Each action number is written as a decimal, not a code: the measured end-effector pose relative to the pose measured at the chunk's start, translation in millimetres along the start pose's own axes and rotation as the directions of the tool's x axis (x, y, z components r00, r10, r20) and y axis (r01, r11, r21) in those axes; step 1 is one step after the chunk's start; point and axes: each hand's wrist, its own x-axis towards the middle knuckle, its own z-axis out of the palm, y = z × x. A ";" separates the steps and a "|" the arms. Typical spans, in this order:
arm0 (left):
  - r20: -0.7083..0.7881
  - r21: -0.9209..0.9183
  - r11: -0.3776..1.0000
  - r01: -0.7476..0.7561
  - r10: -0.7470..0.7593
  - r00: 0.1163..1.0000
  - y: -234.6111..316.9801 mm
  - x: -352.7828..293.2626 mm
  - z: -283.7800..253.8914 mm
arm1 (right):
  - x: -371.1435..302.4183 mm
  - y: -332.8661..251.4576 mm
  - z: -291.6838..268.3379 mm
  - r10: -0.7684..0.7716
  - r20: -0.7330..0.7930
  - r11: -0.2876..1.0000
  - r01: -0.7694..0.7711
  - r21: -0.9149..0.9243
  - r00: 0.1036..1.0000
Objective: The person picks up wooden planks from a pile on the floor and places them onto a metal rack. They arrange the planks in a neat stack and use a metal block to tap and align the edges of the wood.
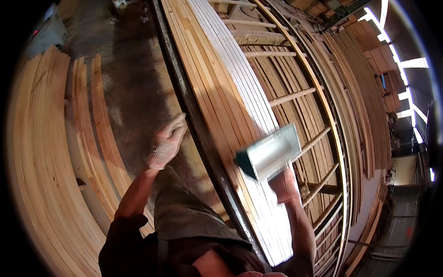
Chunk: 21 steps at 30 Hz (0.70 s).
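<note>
My right hand point(284, 186), gloved and a little blurred, grips a box-shaped hand-held glue spreader point(273, 154) with a green end and a pale, open trough. The spreader is over a row of long wooden strips point(207, 78) laid side by side. White wet-looking coating point(228, 48) covers the strips along their right side, while those to the left show bare wood. My left hand point(166, 143), in a pale knitted glove, hangs with fingers stretched out beside the dark metal edge point(182, 83) of the bench. It holds nothing.
Long boards point(41, 138) are stacked at my left, with narrower planks point(104, 111) beside them. A ladder-like rack with round rungs point(293, 97) runs along the bench's right side. Beyond it are more stacked timbers point(355, 101). The floor point(136, 69) is stained and dark.
</note>
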 end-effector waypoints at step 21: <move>0.314 0.362 0.652 0.666 -0.758 0.572 -188.5 -22.2 -242.5 | 447.7 -93.8 -207.1 0.116 0.208 0.715 -0.227 0.661 0.971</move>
